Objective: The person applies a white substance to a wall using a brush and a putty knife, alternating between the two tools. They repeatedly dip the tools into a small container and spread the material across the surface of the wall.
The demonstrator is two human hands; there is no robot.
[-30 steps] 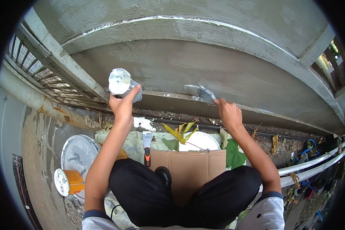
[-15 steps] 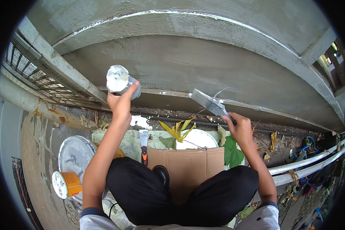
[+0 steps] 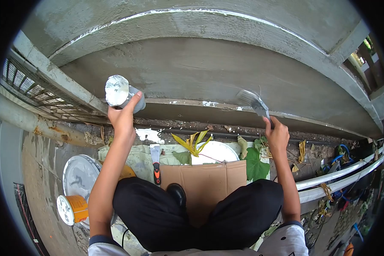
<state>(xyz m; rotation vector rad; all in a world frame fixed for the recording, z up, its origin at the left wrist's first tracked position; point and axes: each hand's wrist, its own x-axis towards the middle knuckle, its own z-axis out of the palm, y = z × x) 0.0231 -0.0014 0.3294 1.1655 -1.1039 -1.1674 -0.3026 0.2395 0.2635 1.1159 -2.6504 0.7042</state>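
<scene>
My left hand is wrapped round a grey container, held in front of the wall at the left; a white-smeared round face of it points up toward me. In my right hand is a paintbrush, gripped by its handle, with the grey-white bristles blurred and pointing up and left. The bristles overlap the narrow ledge along the grey wall in this view. Between my knees and the wall lies a scraper with a black and orange handle.
Cardboard lies between my legs. A white lid sits beyond it, beside yellow leaves and a green leaf. At left are a grey bucket and an orange tub. Metal rails run along the right.
The paintbrush has moved right and swung more upright, its bristles now blurred. My left hand and the container appear slightly further left and lower, as the whole view has shifted a little.
</scene>
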